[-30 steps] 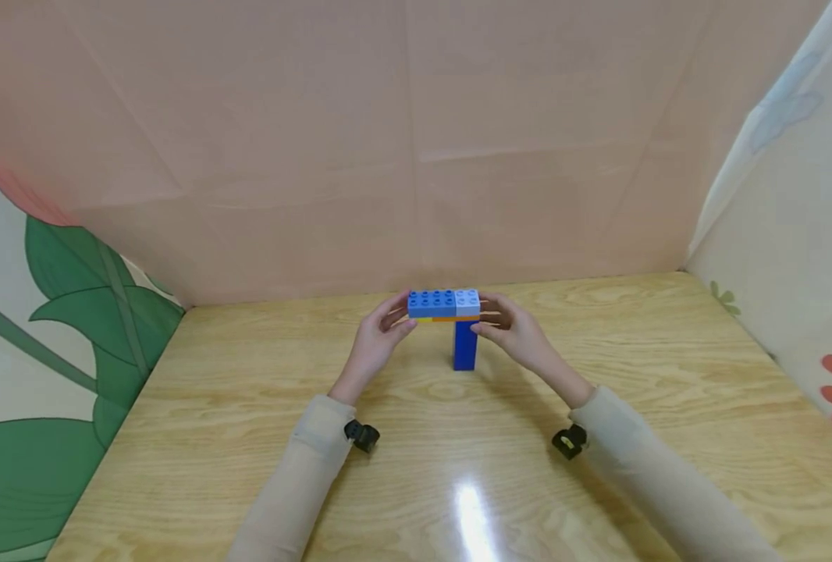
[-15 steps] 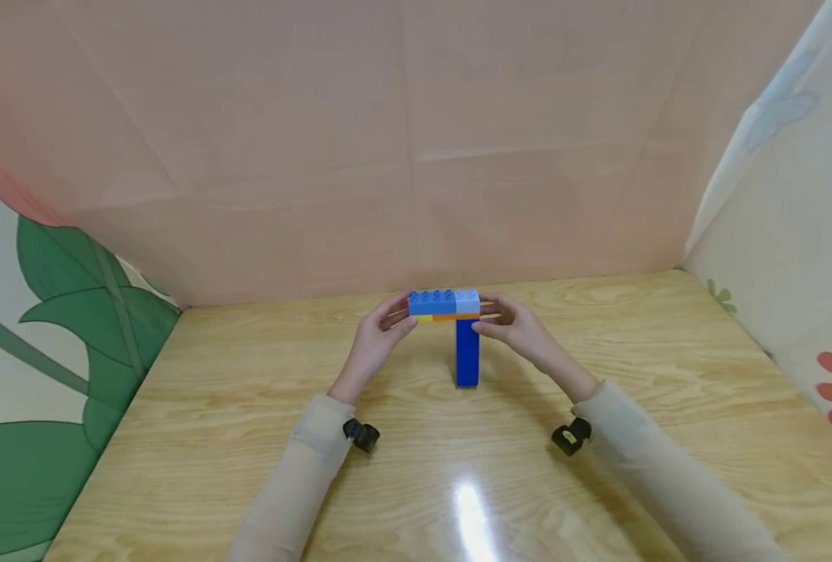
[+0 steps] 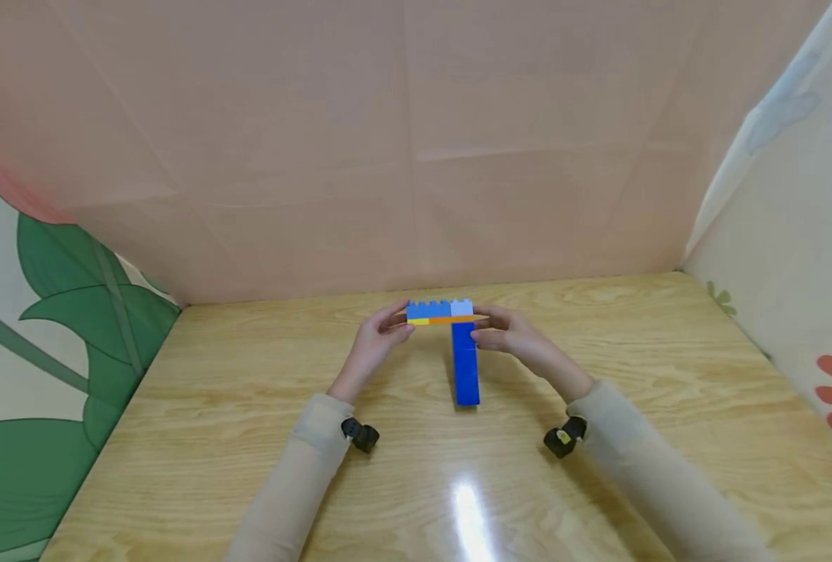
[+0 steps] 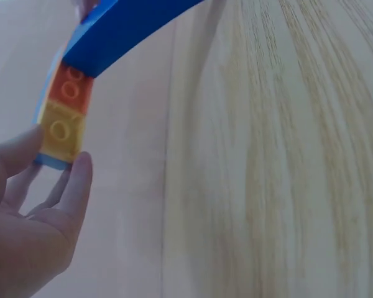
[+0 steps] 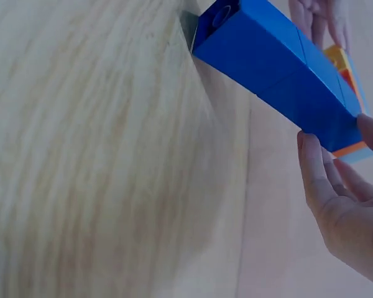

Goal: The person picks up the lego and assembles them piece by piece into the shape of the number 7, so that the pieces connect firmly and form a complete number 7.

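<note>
In the head view a toy building brick assembly hangs between my hands. Along its top run a blue brick point(image 3: 428, 311) and a light blue brick point(image 3: 461, 310). Under these lie a thin yellow brick point(image 3: 418, 321) and an orange brick point(image 3: 440, 320). A dark blue brick column point(image 3: 466, 367) drops from the right end, tilted toward me; the right wrist view shows its hollow lower end. My left hand point(image 3: 375, 343) pinches the left end by the yellow brick point(image 4: 60, 129). My right hand point(image 3: 521, 342) grips the corner where column and top row meet, thumb on the column point(image 5: 286, 74).
A wood-grain table point(image 3: 247, 437) spreads below the hands. Behind it rises a pinkish cloth backdrop point(image 3: 409, 156), with printed panels at left and right. Each wrist wears a small black camera, such as the left camera point(image 3: 361, 435).
The column's lower end has swung toward me, so the column looks longer and the top row turns its front side to me. Both hands keep their hold; the right sits slightly lower.
</note>
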The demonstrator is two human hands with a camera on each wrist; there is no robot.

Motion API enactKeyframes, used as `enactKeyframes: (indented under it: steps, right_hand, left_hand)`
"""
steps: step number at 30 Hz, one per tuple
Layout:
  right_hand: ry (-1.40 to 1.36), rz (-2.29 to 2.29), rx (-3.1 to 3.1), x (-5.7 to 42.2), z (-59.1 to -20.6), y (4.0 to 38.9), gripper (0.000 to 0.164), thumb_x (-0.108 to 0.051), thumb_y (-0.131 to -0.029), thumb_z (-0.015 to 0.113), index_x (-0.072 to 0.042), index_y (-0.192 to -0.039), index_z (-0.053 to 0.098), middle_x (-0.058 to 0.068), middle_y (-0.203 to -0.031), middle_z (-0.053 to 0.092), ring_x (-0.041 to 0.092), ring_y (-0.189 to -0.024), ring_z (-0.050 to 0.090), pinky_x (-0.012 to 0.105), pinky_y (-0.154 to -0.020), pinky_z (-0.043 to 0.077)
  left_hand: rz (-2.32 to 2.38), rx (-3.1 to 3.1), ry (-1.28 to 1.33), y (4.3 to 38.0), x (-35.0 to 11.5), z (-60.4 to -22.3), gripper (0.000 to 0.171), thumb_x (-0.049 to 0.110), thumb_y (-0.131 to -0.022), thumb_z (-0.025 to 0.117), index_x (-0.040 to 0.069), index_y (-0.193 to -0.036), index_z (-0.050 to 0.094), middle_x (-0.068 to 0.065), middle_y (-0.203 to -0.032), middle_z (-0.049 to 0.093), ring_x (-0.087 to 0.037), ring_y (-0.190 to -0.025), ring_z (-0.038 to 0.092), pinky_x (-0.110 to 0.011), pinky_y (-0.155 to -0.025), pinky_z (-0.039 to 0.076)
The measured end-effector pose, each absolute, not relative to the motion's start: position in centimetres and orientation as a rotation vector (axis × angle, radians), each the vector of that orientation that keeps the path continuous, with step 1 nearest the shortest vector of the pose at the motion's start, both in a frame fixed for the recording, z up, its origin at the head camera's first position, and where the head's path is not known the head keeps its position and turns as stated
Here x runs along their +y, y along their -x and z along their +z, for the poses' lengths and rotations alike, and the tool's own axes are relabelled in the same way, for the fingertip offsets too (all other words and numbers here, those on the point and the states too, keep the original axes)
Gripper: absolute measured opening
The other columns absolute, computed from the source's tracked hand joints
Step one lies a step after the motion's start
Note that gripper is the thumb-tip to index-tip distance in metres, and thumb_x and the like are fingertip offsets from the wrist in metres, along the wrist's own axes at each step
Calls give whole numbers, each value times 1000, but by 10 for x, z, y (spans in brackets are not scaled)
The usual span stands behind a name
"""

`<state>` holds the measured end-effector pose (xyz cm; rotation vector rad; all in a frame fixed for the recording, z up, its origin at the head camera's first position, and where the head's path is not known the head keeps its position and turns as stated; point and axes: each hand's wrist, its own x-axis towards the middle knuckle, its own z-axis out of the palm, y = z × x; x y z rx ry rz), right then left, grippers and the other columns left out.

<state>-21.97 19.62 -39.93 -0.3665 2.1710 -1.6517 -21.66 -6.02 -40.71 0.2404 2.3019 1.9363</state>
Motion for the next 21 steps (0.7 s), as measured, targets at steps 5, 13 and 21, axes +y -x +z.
enactKeyframes:
  steps: [5, 13, 21]
  right_hand:
    - [303, -1720, 2068, 196, -407, 221, 63, -5, -96, 52, 1, -151, 20, 34, -143, 35, 7, -101, 60, 44, -103, 47]
    - [242, -1711, 1994, 191, -416, 223, 67, -4, -96, 52, -2, -152, 16, 31, -151, 27, 28, -121, 54, 39, -102, 49]
    - [155, -1738, 1938, 183, -420, 222, 64, -1, -96, 49, 1, -151, 16, 32, -152, 24, 43, -133, 41, 48, -108, 40]
  left_hand:
    - [1941, 2178, -184, 219, -63, -412, 47, 8, -97, 54, 7, -143, 44, -20, -140, 49, -36, -126, 52, -44, -102, 48]
    - [1973, 2050, -49, 223, -66, -420, 44, 5, -98, 50, 5, -142, 45, -25, -136, 52, -39, -122, 54, -44, -105, 46]
    - [1954, 2007, 67, 228, -68, -427, 43, 6, -97, 52, 8, -141, 47, -21, -138, 51, -33, -119, 56, -41, -105, 46]
